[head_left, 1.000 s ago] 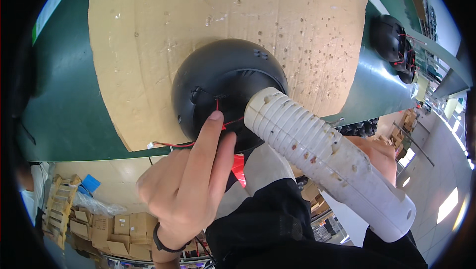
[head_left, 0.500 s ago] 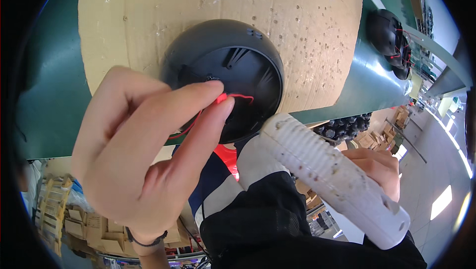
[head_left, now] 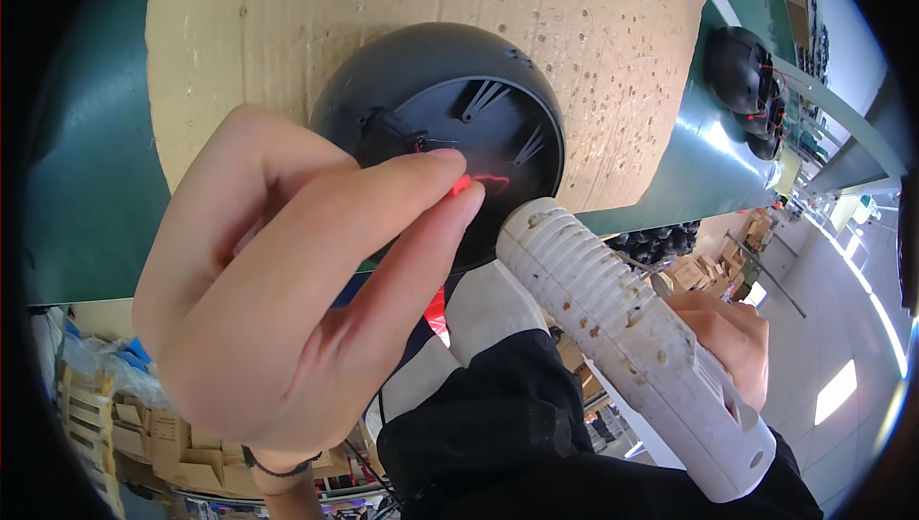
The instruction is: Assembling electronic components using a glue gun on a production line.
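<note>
My left hand [head_left: 287, 290] is closed in a pinch, thumb and forefinger on a small red connector [head_left: 462, 184] with a thin red wire [head_left: 494, 178] running from it. The pinch hovers over the hollow of a round black plastic shell [head_left: 431, 56]. Ribs show on the shell's inner wall, and my fingers cover its lower left. On the right, my right hand [head_left: 728, 343] is wrapped round a white handheld tool [head_left: 632, 338], stained, with a ribbed body. The tool's ribbed end is close to the shell's lower right rim; its kind I cannot make out.
Beneath the shell lies a pitted cardboard sheet [head_left: 258, 3] on a green tabletop [head_left: 86, 166]. More black shells [head_left: 737, 70] with red wires stand at the right. Past the table edge are a heap of black parts [head_left: 656, 242] and cardboard boxes [head_left: 196, 448].
My left hand has shifted slightly right with the connector. The shell appears a little higher and larger in view. The white tool's ribbed end has moved slightly up and left.
</note>
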`<action>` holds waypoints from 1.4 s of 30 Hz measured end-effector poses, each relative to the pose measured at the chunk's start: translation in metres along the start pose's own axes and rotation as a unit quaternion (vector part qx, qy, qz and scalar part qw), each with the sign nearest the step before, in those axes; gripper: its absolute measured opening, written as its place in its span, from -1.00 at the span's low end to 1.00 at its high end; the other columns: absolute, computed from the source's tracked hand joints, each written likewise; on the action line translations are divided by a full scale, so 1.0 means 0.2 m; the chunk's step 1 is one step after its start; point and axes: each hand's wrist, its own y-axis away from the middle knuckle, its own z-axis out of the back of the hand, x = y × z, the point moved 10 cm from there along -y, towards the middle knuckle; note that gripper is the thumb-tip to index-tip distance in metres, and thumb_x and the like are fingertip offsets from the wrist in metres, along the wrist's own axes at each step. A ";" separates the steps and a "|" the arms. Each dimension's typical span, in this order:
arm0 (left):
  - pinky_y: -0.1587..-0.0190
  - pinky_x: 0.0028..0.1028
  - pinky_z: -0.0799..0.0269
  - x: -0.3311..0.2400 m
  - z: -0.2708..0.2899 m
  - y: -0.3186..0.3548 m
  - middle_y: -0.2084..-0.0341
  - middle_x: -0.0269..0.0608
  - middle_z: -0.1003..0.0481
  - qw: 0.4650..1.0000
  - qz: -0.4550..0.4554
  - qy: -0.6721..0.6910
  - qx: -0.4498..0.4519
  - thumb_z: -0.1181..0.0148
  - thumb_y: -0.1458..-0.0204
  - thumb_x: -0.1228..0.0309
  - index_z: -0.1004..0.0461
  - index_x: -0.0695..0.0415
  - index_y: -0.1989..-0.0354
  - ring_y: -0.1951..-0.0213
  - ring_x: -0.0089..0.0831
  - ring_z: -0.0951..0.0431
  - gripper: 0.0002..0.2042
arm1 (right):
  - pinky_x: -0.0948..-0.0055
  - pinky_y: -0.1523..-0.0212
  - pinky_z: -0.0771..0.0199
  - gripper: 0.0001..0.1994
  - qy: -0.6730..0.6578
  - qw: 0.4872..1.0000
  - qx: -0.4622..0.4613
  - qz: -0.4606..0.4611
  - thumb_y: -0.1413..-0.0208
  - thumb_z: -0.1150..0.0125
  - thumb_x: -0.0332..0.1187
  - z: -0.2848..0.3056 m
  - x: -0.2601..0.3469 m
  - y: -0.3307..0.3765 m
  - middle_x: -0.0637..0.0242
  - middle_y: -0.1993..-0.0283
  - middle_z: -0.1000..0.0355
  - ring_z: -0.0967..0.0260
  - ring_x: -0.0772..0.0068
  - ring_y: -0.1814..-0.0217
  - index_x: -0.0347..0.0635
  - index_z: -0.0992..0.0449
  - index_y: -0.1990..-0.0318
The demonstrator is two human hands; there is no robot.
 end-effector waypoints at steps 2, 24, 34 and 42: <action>0.55 -0.59 0.01 0.00 -0.04 -0.01 0.56 -0.41 -0.37 0.999 -0.022 0.028 -0.003 -0.52 0.32 0.67 -0.69 0.13 0.33 0.56 -0.64 -0.24 -0.70 | 0.40 0.53 -0.47 -0.71 0.019 1.000 -0.003 -0.020 0.13 -0.40 -0.39 0.04 0.00 0.03 0.16 0.23 -0.58 -0.55 0.22 0.45 -0.23 -0.56 0.20; 0.64 -0.55 -0.04 -0.09 -0.12 0.32 0.63 -0.41 -0.30 0.979 -0.075 -0.042 0.184 -0.45 0.50 0.65 -0.69 0.05 0.28 0.65 -0.52 -0.26 -0.55 | 0.40 0.50 -0.51 -0.75 0.006 1.000 0.020 -0.006 0.14 -0.40 -0.39 -0.02 0.00 -0.03 0.19 0.32 -0.57 -0.56 0.24 0.46 -0.22 -0.57 0.26; 0.66 -0.57 -0.06 -0.12 -0.07 0.27 0.62 -0.40 -0.28 0.985 -0.096 -0.034 0.138 -0.33 0.53 0.54 -0.67 0.11 0.32 0.65 -0.53 -0.25 -0.60 | 0.41 0.49 -0.54 -0.79 0.032 0.999 -0.008 -0.033 0.10 -0.37 -0.42 0.06 0.01 0.00 0.14 0.31 -0.58 -0.59 0.25 0.45 -0.27 -0.56 0.27; 0.49 -0.47 -0.18 -0.08 0.01 0.15 0.54 -0.24 -0.40 0.996 -0.079 -0.033 0.029 -0.44 0.36 0.74 -0.63 0.24 0.30 0.51 -0.40 -0.38 -0.66 | 0.41 0.46 -0.63 -0.74 0.053 0.998 -0.017 0.009 0.07 -0.42 -0.34 0.10 0.05 0.03 0.09 0.24 -0.61 -0.65 0.20 0.35 -0.30 -0.57 0.25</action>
